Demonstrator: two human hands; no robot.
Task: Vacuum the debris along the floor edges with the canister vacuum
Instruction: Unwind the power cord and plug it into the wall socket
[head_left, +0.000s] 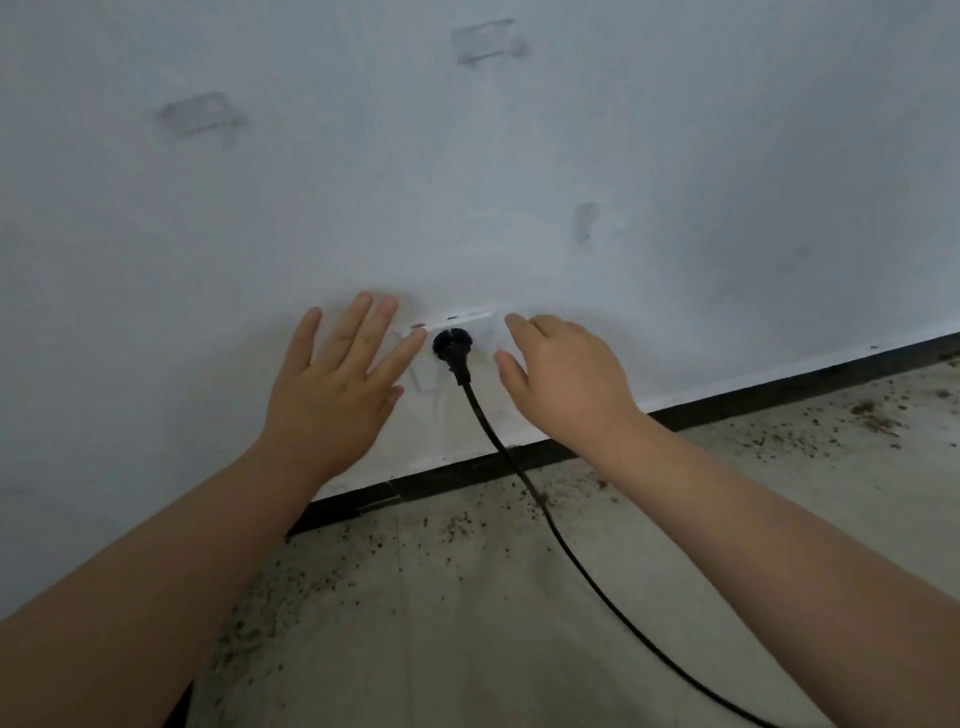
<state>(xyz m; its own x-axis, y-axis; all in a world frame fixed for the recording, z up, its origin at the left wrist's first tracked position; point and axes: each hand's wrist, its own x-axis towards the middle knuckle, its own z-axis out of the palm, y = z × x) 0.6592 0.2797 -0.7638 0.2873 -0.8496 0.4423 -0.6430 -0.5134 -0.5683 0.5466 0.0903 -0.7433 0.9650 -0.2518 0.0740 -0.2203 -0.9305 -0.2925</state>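
Left hand: the bare left hand (332, 384) is spread flat against the white painted wall (519, 156), fingers straight and apart, holding nothing; its fingertips reach the left edge of the white plastic wall socket plate (480, 332).
Right hand: the bare right hand (566, 374) sits at 3 o'clock from the plate, fingers loosely bent, forefinger stretched to the plate's upper right corner; it grips nothing, and I cannot tell whether it actually touches the plate.
Plug: the round black plug (453, 344) sits in the socket between the two hands, clear of both.
Cord: the black power cord (571, 556) drops from the plug toward 5 o'clock, crosses the skirting and runs over the floor out of the bottom edge.
Canister vacuum: not in sight; only its cord shows.
Debris: the dark brown crumbly debris (457, 525) lies thickest in a band along the wall edge, thinning toward 7 o'clock, with another patch at 3 o'clock near the right border.
Floor edge: the black skirting strip (727, 400) runs from 8 o'clock up to 3 o'clock, where wall meets the pale grey smooth floor (467, 649).
Open room: bare floor stretches between the forearms and right of the cord.
Wall marks: faint grey rectangular smudges (200, 111) show at 11 and 12 o'clock.
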